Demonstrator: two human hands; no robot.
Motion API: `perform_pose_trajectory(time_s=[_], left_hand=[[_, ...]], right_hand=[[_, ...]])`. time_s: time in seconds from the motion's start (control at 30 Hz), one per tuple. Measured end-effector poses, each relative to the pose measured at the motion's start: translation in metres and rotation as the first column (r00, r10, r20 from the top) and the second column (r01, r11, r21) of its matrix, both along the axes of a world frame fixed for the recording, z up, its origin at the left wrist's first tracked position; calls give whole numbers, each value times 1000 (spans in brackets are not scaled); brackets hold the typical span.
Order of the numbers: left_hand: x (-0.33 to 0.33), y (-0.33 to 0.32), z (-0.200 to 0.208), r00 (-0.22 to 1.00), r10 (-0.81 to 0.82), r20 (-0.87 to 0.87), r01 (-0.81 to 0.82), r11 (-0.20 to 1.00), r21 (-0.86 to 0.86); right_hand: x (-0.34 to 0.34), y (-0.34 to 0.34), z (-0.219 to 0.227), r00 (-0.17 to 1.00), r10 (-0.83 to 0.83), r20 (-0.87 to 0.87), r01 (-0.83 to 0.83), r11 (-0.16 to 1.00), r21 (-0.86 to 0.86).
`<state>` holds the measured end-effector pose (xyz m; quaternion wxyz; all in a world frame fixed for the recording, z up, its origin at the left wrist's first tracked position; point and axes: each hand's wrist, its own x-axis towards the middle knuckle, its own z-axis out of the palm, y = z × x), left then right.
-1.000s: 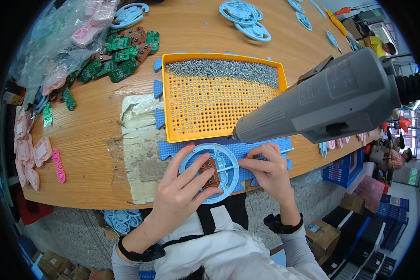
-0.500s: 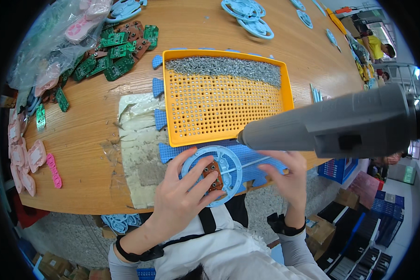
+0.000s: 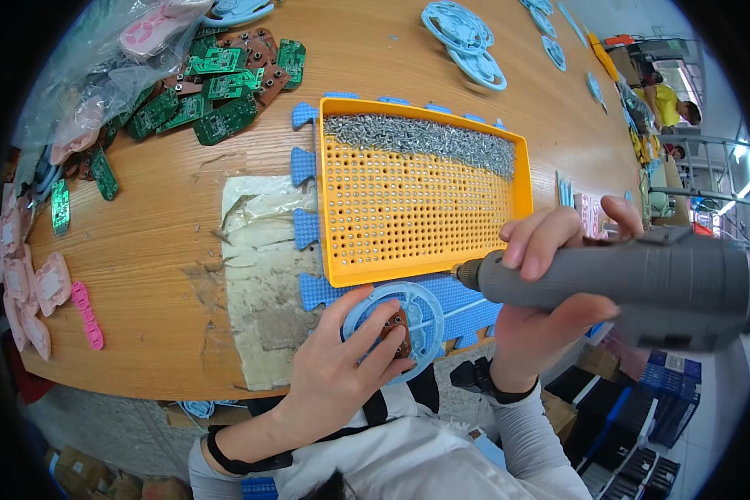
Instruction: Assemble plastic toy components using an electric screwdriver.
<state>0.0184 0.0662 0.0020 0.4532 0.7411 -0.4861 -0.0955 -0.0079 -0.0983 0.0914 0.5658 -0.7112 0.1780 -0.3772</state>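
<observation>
My left hand (image 3: 333,367) presses a light blue steering-wheel-shaped plastic part (image 3: 434,333) at the mat's near edge, fingers spread over its left side. A brown circuit board (image 3: 400,327) sits inside the ring, partly hidden under those fingers. Around a grey electric screwdriver (image 3: 658,283) my right hand (image 3: 525,337) is wrapped, thumb below and fingers above. The driver lies roughly level, its tip pointing left, close to the near right corner of a yellow tray (image 3: 522,183). Small metal screws (image 3: 425,143) are heaped along that tray's far side, and many stand in its perforated plate.
Beneath the tray lies a blue foam mat (image 3: 467,312). Green and brown circuit boards (image 3: 225,87) pile up at far left, beside a plastic bag (image 3: 75,75). Pink parts (image 3: 37,292) lie at left, more blue wheel parts (image 3: 467,42) at the back. Another person (image 3: 665,100) is at far right.
My right hand has moved up and right from beside the wheel part and closed around the screwdriver. The left hand keeps its hold on the part. The whole view has shifted slightly.
</observation>
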Motion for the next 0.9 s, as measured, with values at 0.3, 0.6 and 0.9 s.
perform_pose_trajectory(time_s=[0.3,0.6,0.9], left_hand=[[3,-1,1,999,-30,12,31,999,-33],[2,-2,-1,1000,-11,-21,11,1000,-15],[6,-1,2,1000,-22,-20,21,1000,-17]], right_hand=[[-3,-9,6,908,253,334,-309,942,126],[35,-20,-6,804,577,144,-568,817,-97],[40,-22,-17,813,565,142,-558,825,-88]])
